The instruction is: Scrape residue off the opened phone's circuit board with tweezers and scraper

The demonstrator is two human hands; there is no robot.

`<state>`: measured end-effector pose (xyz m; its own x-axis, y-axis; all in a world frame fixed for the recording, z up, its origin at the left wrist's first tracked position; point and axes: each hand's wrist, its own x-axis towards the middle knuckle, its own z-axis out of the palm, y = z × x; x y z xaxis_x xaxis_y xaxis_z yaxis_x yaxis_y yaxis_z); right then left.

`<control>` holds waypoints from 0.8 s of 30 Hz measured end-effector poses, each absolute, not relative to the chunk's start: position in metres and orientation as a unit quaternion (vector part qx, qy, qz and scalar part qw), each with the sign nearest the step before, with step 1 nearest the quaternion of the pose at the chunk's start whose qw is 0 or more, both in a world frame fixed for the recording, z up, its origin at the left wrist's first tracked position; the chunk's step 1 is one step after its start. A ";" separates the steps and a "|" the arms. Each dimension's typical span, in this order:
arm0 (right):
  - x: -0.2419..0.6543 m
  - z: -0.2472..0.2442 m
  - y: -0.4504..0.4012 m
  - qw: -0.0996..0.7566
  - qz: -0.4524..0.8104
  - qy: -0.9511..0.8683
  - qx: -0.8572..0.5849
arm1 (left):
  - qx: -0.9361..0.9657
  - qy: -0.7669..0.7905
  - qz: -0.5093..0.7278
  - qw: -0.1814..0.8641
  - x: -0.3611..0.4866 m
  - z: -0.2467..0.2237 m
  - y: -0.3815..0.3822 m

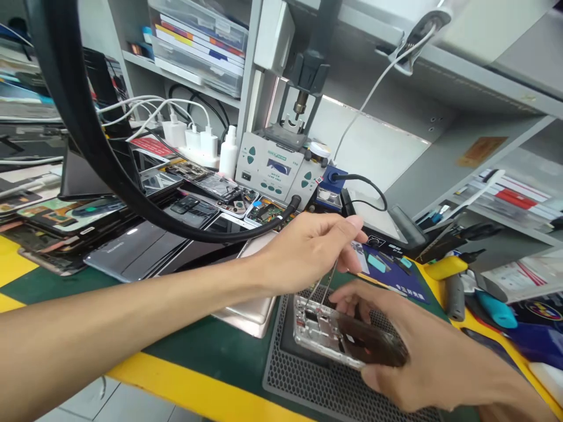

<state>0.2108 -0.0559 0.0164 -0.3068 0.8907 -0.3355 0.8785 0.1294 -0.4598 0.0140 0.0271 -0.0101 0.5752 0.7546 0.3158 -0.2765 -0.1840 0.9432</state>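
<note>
Lying near the right of the bench, an opened phone (338, 334) with a silvery frame and bare insides rests on a dark perforated mat (308, 381), tilted a little toward the camera. The right hand (422, 357) grips its near right end, thumb along the near edge and fingers curled round the far side, so the hand is closed on the phone. The left hand (308, 249) reaches in from the left above it, fingers pinched shut on a thin pair of metal tweezers (323, 290) whose tips point down into the far left end of the phone's frame; whether the tips touch a part inside is too small to tell.

Just left of the mat sits a flat metal plate (253, 313) on the green bench (211, 346), which has a yellow strip along its near edge. Farther left, a spread of dark phones and screens (141, 246) covers the bench. A thick black hose (88, 135) sweeps down from the top left and ends near a grey-white rework station (275, 170) at the far middle, with a small white bottle (229, 151) and white chargers (193, 140) beside it. To the right of the hands lie a blue card (396, 278) and tools with yellow and teal handles (466, 281).
</note>
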 end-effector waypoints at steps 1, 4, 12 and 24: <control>0.214 0.017 -0.053 0.012 0.315 -0.750 -0.582 | 0.642 0.193 0.414 0.616 0.014 -0.010 0.029; 0.226 0.017 -0.043 0.049 0.419 -0.730 -0.537 | 0.636 0.221 0.379 0.635 0.014 -0.012 0.036; 0.232 0.019 -0.030 0.102 0.601 -0.627 -0.485 | 0.624 0.264 0.301 0.671 0.014 -0.020 0.046; 0.234 0.013 -0.028 0.162 0.669 -0.531 -0.495 | 0.584 0.260 0.265 0.721 0.012 -0.025 0.049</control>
<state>0.2339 -0.0276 0.0130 -0.4582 0.7422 -0.4892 0.3088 -0.3832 -0.8705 0.0123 0.0492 -0.0252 0.7238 0.6869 -0.0652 -0.0786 0.1760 0.9813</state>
